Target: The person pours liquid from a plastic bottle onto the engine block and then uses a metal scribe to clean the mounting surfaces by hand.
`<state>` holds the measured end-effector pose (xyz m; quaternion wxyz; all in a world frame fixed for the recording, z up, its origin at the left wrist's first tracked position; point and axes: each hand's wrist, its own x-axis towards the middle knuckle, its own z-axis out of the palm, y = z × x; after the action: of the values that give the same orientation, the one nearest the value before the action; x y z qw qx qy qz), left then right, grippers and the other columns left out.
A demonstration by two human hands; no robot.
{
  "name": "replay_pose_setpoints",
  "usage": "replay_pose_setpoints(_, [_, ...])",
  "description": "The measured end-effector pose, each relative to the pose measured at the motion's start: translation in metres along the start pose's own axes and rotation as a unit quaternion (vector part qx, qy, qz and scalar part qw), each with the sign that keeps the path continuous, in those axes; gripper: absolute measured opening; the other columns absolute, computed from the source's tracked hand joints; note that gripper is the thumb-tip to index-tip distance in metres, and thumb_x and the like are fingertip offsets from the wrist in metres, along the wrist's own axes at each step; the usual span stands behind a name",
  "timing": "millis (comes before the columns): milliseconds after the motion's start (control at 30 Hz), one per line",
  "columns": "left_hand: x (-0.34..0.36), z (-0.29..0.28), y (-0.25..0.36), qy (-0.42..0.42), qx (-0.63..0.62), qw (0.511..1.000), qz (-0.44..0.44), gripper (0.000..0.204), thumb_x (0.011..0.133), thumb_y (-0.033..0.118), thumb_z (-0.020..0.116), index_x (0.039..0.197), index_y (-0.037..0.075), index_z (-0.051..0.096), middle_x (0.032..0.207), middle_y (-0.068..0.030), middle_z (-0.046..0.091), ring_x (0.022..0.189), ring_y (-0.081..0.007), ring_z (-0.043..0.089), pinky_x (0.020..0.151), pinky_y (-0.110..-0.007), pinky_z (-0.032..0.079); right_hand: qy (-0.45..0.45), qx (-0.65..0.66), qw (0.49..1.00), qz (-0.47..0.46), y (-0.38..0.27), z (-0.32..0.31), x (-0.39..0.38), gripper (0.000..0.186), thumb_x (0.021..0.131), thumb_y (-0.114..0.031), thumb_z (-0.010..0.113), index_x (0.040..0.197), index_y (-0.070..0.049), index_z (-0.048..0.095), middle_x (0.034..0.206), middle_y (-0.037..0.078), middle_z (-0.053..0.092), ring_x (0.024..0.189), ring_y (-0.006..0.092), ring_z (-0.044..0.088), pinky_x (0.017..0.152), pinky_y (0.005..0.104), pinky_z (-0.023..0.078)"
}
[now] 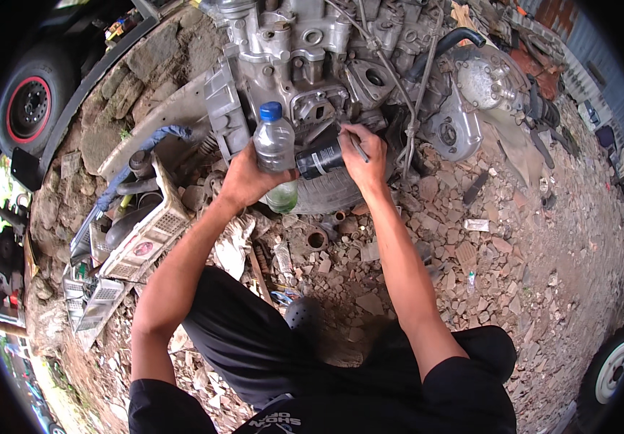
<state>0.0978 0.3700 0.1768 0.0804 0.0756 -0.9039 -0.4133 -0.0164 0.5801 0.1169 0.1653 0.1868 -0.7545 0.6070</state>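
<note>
My left hand (249,177) is wrapped round a clear plastic bottle (274,148) with a blue cap; greenish liquid shows at its bottom. The bottle stands upright in front of a large grey metal engine (283,40). My right hand (365,158) is closed on a thin tool (360,149) with a dark, slender handle. What looks like its flat tip points toward an opening in the engine's side, though its exact kind is unclear. Between my hands a black cylindrical oil filter (321,159) sticks out below that opening, close to the fingers of my left hand.
Under the engine lies a tyre (334,192). A broken light plastic crate (142,231) with parts in it stands at the left, before a stone wall (156,54). Rubble covers the ground (514,289). Metal covers (482,83) sit at the right. Wheels show at both sides.
</note>
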Motion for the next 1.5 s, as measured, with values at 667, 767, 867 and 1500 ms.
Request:
replay_pose_setpoints(667, [0.013, 0.016, -0.004, -0.077, 0.0, 0.995, 0.066, 0.097, 0.061, 0.039, 0.093, 0.137, -0.001, 0.048, 0.125, -0.0207, 0.066, 0.118, -0.0341, 0.063, 0.106, -0.04, 0.047, 0.033, -0.157, 0.975, -0.153, -0.035, -0.011, 0.089, 0.018, 0.091, -0.01, 0.062, 0.101, 0.002, 0.071, 0.092, 0.025, 0.07, 0.09, 0.0444, 0.068, 0.078, 0.0464, 0.054])
replay_pose_setpoints(767, [0.017, 0.022, -0.001, -0.083, -0.005, 0.994, 0.064, 0.098, 0.06, 0.037, 0.093, 0.137, -0.004, 0.048, 0.125, -0.0219, 0.066, 0.118, -0.0349, 0.063, 0.106, -0.04, 0.047, 0.04, -0.128, 0.971, -0.196, -0.041, -0.007, 0.101, 0.017, 0.09, -0.01, 0.063, 0.098, 0.001, 0.072, 0.093, 0.024, 0.071, 0.089, 0.0436, 0.068, 0.078, 0.0463, 0.054])
replay_pose_setpoints(867, [0.018, 0.024, 0.005, -0.107, -0.013, 0.993, 0.056, 0.1, 0.059, 0.037, 0.093, 0.136, -0.006, 0.048, 0.124, -0.0232, 0.066, 0.117, -0.0348, 0.064, 0.106, -0.039, 0.048, 0.044, -0.163, 0.959, -0.226, -0.037, -0.013, 0.107, 0.018, 0.09, -0.013, 0.064, 0.099, 0.0, 0.072, 0.097, 0.024, 0.071, 0.092, 0.0413, 0.069, 0.081, 0.0438, 0.055])
replay_pose_setpoints(1500, [0.024, 0.035, -0.027, -0.161, 0.007, 0.986, 0.043, 0.11, 0.061, 0.042, 0.094, 0.146, -0.001, 0.039, 0.138, -0.0196, 0.058, 0.129, -0.0314, 0.056, 0.113, -0.039, 0.042, 0.0, -0.181, 0.952, -0.245, -0.039, -0.011, 0.072, 0.007, 0.086, -0.003, 0.063, 0.09, 0.003, 0.063, 0.091, 0.025, 0.068, 0.086, 0.047, 0.064, 0.076, 0.0521, 0.051])
